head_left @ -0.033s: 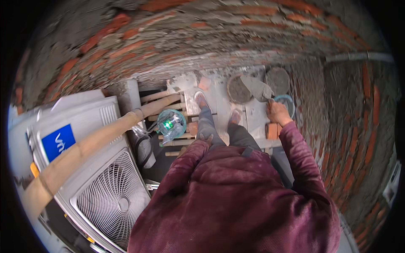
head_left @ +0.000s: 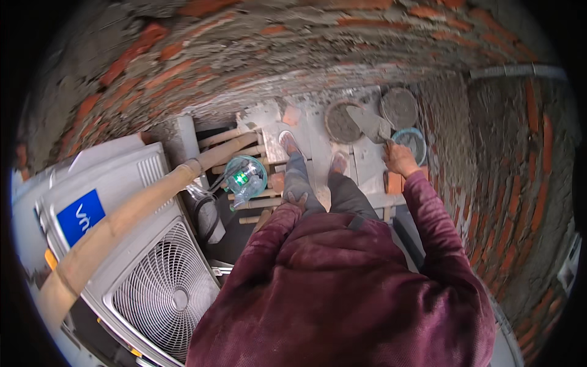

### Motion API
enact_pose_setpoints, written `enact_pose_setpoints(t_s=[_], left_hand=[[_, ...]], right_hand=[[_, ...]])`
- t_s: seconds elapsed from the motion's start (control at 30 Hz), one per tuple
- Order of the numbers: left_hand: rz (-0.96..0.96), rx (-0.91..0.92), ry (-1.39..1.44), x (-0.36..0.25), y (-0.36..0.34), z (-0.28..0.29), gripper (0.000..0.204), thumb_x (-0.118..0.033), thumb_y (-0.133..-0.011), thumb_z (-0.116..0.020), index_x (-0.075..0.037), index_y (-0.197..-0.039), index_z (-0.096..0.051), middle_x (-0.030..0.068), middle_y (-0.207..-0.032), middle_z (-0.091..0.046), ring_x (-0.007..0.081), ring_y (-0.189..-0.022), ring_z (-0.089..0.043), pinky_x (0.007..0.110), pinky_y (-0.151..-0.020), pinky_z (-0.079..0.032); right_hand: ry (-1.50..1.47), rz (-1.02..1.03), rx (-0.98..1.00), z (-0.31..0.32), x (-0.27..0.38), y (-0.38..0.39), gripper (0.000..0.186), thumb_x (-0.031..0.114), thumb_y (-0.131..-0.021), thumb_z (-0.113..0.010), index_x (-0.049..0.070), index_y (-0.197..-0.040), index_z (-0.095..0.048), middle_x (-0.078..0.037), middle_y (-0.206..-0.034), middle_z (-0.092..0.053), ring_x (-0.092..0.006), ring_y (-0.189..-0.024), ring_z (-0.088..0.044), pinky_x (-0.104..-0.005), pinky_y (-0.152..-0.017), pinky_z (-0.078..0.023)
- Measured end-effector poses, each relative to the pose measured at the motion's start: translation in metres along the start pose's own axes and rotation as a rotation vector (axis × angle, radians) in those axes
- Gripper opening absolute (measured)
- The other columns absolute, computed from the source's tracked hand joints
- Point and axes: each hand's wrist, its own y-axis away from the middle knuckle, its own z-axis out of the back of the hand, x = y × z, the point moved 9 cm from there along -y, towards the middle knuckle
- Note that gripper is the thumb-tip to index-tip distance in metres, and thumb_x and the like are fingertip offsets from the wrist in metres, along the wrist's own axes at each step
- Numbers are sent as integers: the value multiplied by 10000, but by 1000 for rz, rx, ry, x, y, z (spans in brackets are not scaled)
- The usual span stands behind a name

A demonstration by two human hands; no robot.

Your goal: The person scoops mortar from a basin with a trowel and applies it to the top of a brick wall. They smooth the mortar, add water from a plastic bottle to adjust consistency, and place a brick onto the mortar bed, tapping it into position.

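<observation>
My right hand (head_left: 402,160) is closed round the handle of a trowel (head_left: 369,124). Its broad grey blade points away to the left, covering part of the right side of a round pan of mortar (head_left: 340,125); I cannot tell whether they touch. A second round container of grey mortar (head_left: 400,107) stands just right of the blade. Partly behind my right hand is a blue-rimmed bucket (head_left: 412,142) with greyish contents. Bent over my left thigh, my left hand (head_left: 298,200) rests with its fingers apart and holds nothing.
Rough brick walls (head_left: 293,55) rise ahead and right. An air-conditioner outdoor unit (head_left: 131,244) stands left, crossed by a thick bamboo pole (head_left: 147,199). Plastic bottles fill a green-rimmed basket (head_left: 246,174) above bamboo poles with gaps. Bricks (head_left: 394,183) lie on the boards (head_left: 318,131).
The whole view has shifted slightly, with the pans and boards now higher in it. My right hand still grips the trowel, and my left hand stays on my thigh.
</observation>
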Motion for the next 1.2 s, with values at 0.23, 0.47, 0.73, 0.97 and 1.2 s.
enact_pose_setpoints(t_s=[0.23, 0.47, 0.73, 0.97, 1.2], left_hand=[[-142, 131, 133, -6, -3, -73, 999, -765, -690, -612, -325, -1514, -260, 266, -1580, -4, 518, -1425, -103, 556, -1160, -172], [-65, 2, 98, -4, -51, -77, 901, -567, -692, -720, -272, -1469, -373, 208, -1579, -116, 515, -1419, -107, 577, -1136, -231], [-105, -70, 164, 7, -60, -78, 823, -445, -687, -758, -244, -1419, -441, 172, -1534, -247, 497, -1388, -195, 581, -1098, -307], [-127, -93, 167, 16, -61, -75, 795, -412, -676, -775, -243, -1393, -477, 174, -1507, -286, 476, -1378, -225, 564, -1085, -332], [-140, -96, 119, 8, -63, -51, 776, -400, -695, -777, -232, -1392, -480, 172, -1501, -296, 457, -1377, -236, 530, -1109, -316]], right_hand=[[-36, -433, 310, -179, -103, -59, 368, 247, -879, -583, 38, -1177, -637, -189, -1222, -630, -335, -1158, -601, -413, -975, -487], [-47, -488, 327, -300, -145, -175, 362, 236, -900, -511, 69, -1184, -659, -149, -1250, -632, -312, -1188, -592, -404, -986, -486], [-207, -511, 365, -354, -118, -233, 382, 285, -882, -511, 110, -1185, -664, -160, -1215, -646, -299, -1170, -604, -387, -972, -499], [-340, -339, 171, -379, -88, -269, 345, 327, -868, -588, 28, -999, -699, -221, -978, -690, -359, -935, -673, -409, -822, -528], [-1325, -406, 255, -415, -92, -227, 211, -13, -781, -624, 131, -728, -480, 40, -596, -421, -69, -416, -400, -257, -370, -314]])
